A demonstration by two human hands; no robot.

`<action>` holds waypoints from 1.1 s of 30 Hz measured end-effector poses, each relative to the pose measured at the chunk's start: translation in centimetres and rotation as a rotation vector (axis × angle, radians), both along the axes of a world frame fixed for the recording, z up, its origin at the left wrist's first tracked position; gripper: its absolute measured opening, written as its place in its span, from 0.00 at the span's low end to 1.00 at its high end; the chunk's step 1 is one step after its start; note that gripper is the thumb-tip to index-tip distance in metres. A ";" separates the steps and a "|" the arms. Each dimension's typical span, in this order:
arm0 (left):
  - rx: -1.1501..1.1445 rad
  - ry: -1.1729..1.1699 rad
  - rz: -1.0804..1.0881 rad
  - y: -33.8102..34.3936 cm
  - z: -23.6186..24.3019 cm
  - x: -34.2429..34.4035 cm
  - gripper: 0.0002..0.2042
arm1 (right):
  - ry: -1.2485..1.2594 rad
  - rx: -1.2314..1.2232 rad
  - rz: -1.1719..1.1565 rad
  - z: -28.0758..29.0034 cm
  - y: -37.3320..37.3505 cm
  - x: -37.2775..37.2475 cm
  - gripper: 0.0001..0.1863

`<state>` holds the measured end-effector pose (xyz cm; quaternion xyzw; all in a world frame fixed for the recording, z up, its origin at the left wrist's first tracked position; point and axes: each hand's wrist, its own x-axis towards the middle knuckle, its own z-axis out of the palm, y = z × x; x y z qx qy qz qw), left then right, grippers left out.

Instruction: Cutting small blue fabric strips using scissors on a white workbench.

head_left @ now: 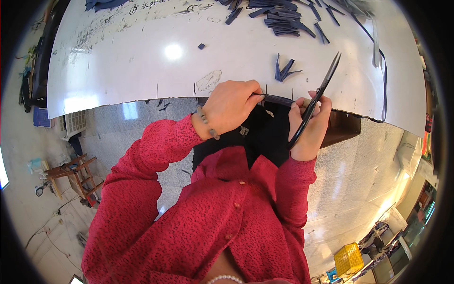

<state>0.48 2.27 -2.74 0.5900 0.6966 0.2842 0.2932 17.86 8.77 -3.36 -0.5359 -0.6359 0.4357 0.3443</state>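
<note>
Dark fabric piece (265,130) hangs off the white surface (142,71) edge, against the person's body. Left hand (230,108) pinches its top hem; right hand (309,125), right of it, grasps black scissors (318,97), blades up. Cloth looks soft, limp, light; hold at hem. Lower part hidden behind the red sleeves.

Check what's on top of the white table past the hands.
On the white table: dark fabric strips piled far back, a forked scrap, a small square scrap. The hands cover the near edge.
</note>
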 end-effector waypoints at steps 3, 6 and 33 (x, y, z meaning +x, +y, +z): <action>-0.003 0.016 0.005 0.4 -0.3 0.2 0.08 | 0.007 0.028 -0.018 -0.3 -0.1 0.2 0.22; -0.059 -0.047 0.037 0.5 -0.1 0.3 0.08 | 0.107 0.018 -0.090 0.4 -0.6 0.8 0.21; -0.171 -0.081 0.007 1.2 0.6 -0.3 0.09 | 0.084 -0.497 0.182 -1.4 -5.6 2.0 0.17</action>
